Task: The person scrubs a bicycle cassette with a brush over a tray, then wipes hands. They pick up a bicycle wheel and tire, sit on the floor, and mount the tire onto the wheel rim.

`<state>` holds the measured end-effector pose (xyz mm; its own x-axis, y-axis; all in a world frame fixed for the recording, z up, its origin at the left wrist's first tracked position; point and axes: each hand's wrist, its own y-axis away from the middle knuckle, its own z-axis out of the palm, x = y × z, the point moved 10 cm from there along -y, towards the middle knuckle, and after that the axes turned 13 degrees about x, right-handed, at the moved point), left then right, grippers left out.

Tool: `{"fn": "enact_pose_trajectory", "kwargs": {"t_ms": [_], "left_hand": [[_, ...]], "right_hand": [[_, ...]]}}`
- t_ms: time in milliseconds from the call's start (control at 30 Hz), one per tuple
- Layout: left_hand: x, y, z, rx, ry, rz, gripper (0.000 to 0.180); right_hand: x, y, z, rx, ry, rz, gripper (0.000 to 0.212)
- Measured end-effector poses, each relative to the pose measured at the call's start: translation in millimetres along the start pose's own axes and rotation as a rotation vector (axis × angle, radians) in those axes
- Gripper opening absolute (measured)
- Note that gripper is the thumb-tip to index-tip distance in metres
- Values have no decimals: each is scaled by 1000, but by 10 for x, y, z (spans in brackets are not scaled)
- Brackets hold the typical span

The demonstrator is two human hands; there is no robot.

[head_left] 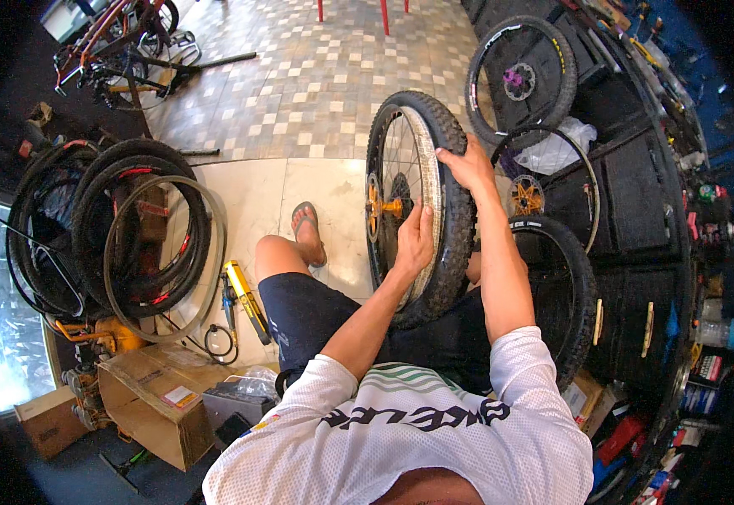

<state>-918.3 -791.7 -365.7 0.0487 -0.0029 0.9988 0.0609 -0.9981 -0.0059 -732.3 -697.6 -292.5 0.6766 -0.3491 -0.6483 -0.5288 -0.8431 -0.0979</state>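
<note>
A bicycle wheel (397, 156) stands upright in front of me, slightly tilted, with thin spokes and an orange hub. Around it runs a black knobby tire (455, 244); a pale speckled band shows between tire and spokes. My left hand (416, 241) is closed on the near side of the wheel, fingers together against the pale band. Higher up, my right hand (471, 171) grips the tire from its right side, with the thumb over the edge toward the band. The far side of the wheel hides my right leg.
Several tires and a bare rim (114, 278) are stacked at left. A yellow pump-like tool (247, 301) lies beside my left leg, near a cardboard box (158, 396). More wheels (522, 80) lean on dark cabinets (636, 240) at right. Bicycle frames (101, 50) stand far left.
</note>
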Motion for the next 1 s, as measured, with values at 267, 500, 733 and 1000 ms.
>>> {"fn": "enact_pose_trajectory", "kwargs": {"t_ms": [267,500,733,1000], "left_hand": [[116,-63,-130,16,-51,89,55],[-80,12,-377,43,34,16,45],[-364,236,-573,-42,103,-152,38],[106,182,-1025,130,5,95,35]], "right_hand": [[-342,49,15,95,43,-79,64],[-478,237,238,-260,-334,123,102],[-82,179,907,-611,-1173,574,45],[-402,117,1264,-578,-1557,521,26]]}}
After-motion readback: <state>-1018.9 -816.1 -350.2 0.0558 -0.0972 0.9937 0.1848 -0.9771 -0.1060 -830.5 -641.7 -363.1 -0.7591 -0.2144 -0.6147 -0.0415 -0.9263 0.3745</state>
